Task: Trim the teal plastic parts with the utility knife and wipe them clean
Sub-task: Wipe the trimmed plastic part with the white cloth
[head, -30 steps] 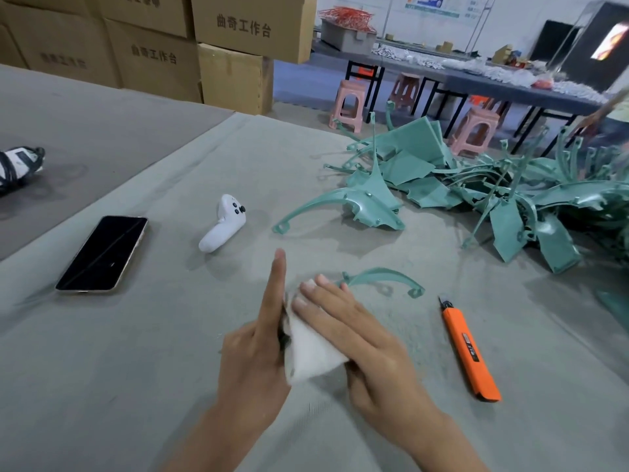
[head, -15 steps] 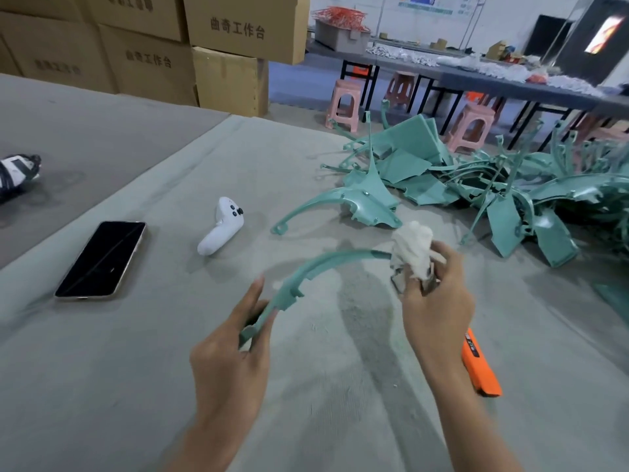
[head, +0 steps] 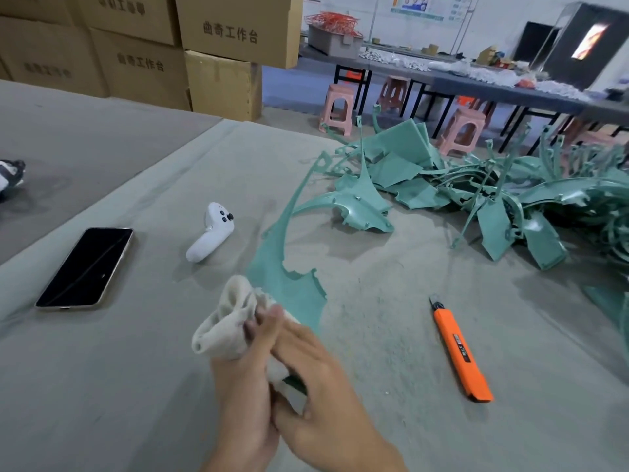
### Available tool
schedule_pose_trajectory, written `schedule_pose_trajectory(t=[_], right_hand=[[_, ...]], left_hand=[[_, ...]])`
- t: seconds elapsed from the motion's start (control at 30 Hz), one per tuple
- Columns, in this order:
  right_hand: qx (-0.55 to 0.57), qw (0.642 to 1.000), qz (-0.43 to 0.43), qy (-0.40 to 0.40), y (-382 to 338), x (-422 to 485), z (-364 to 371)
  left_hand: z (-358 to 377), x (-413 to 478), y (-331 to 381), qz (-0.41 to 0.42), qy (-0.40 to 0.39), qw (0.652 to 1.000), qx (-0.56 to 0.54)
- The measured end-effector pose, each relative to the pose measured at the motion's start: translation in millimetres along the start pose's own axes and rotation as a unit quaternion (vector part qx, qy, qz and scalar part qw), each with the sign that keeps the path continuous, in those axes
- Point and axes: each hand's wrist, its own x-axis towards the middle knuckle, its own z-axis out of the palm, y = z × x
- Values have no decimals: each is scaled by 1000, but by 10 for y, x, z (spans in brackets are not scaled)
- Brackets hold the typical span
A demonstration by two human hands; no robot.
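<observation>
Head view of the bench (head: 102,403), covered in grey fabric. Near the middle of the near edge, the left hand (head: 238,393) and the right hand (head: 326,386) are pressed together around a white cloth (head: 224,321) and the lower end of 1 teal part (head: 289,287). The left hand grips the bunched cloth, which bulges out above it. The right hand lies against it with fingers nearly straight and thumb hooked under the cloth, so that cloth and part are clamped between the 2 hands; which hand bears the part cannot be told, and both are motion-blurred. The part's broad, notched section rises just above the hands, and its thin curved arm sweeps up toward the far edge, clear of the bench. The utility knife (head: 457,349), orange, lies untouched on the bench to the right of the hands, blade end toward the far edge. A heap of teal parts (head: 493,202) fills the far right corner. Toward the left edge lies a phone (head: 85,267), dark screen up; a white controller (head: 211,233) lies between it and the held part. Cardboard boxes (head: 235,32) stand beyond the far left corner, and pink stools (head: 340,107) beyond the far edge.
</observation>
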Motion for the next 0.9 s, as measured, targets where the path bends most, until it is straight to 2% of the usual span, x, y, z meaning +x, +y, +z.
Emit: schedule_pose_trajectory(t=[0.03,0.1,0.17,0.23,0.33,0.43,0.5,0.53,0.57,0.6,0.67,0.7,0.73,0.8,0.9], right_hand=[[64,997,31,-9,-20,-5,-32],[163,977,112,79,-35,1,-127],[104,956,164,218,49,28,-220],[30,939,207,274,133,76,-308],[-15,929,256,267,220,119,-400],[-91,945,252,188,226,143,-502],[-62,960,224,157,186,144,-513],[-73,962,210,160,158,144,-500],[-105,961,198,164,133,136,-467],[-145,958,186,163,105,122,-416],[-202,956,163,139,16,107,-296],[-203,956,161,136,-4,104,-253],[-188,958,161,143,-10,98,-228],[-147,961,152,180,6,69,-217],[-129,959,128,218,5,-6,-260]], left_hand=[[-24,40,7,-8,19,1000,-3],[-70,109,37,-6,33,999,-25],[-106,144,53,5,19,1000,-18],[-134,147,38,18,-14,999,45],[-172,155,19,14,-47,992,115],[-193,184,38,-28,-68,996,59],[-188,206,24,-2,-81,992,91],[-165,218,15,33,-77,985,150],[-141,226,8,85,-62,966,238],[-119,227,-2,156,-47,929,332],[-88,243,-51,302,-59,817,488],[-73,242,-77,336,-81,767,541],[-50,230,-88,339,-97,740,573],[-25,232,-105,318,-99,735,590],[-100,349,-57,322,-56,731,599]])
